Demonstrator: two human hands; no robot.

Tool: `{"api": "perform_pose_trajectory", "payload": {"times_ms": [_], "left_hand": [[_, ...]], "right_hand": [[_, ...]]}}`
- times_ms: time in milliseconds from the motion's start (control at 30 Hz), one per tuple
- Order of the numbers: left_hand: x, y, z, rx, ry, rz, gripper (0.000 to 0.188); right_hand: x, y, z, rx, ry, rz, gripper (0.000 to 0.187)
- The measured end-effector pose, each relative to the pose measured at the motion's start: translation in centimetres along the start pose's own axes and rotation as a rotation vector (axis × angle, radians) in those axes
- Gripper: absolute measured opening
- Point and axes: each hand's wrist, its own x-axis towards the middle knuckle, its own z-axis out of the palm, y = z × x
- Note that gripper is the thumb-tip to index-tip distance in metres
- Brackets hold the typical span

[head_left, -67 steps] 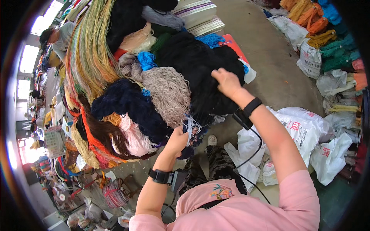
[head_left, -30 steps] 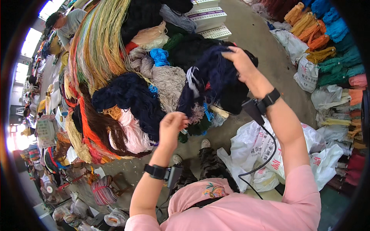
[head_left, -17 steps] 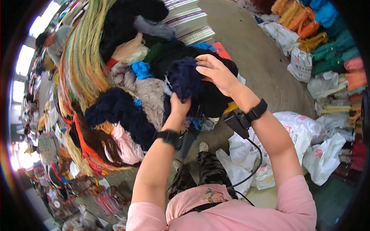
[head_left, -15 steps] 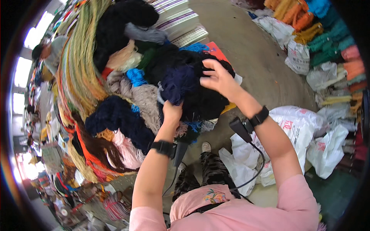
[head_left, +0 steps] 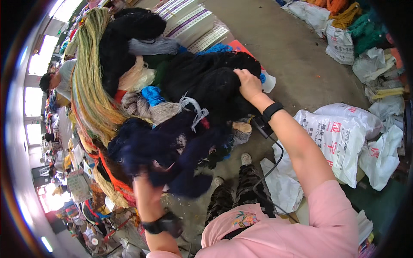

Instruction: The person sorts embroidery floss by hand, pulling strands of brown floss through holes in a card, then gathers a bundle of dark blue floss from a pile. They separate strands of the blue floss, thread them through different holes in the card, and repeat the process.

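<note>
My left hand point(head_left: 148, 191), smeared by motion, holds a dark navy skein of yarn point(head_left: 189, 178) on the near left of the pile. The skein hangs loose and blurred, with some of it trailing back over the heap. At the pile's right side, my right hand point(head_left: 250, 86) has its fingers curled into a large black bundle of yarn point(head_left: 206, 88); its fingertips are partly hidden in the strands. A thin pale grey strip point(head_left: 198, 112) lies between the black bundle and the navy yarn.
Beige and green long strands point(head_left: 88, 81) drape along the left. Grey-brown skeins point(head_left: 165, 111) and a bright blue one point(head_left: 152, 95) lie mid-pile. White boxes point(head_left: 189, 23) are stacked behind. White printed sacks point(head_left: 331, 137) stand on the floor at right. Another person point(head_left: 64, 79) is at far left.
My left hand has swung left and toward me, carrying the navy yarn off the black bundle. My right hand, open before, has come down and closed on the black yarn.
</note>
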Motion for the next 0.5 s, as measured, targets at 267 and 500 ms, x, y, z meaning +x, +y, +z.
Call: {"api": "perform_pose_trajectory", "payload": {"times_ms": [267, 500], "left_hand": [[-5.8, 2.6, -3.3, -0.643, 0.176, -0.1, 0.016], [-12.5, -0.4, -8.5, -1.436, -0.12, -0.137, 0.014]], "right_hand": [[-8.4, -0.6, 1.3, -0.19, -0.366, -0.19, 0.057], [-10.5, -6.4, -3.4, -0.516, -0.653, -0.281, 0.036]]}}
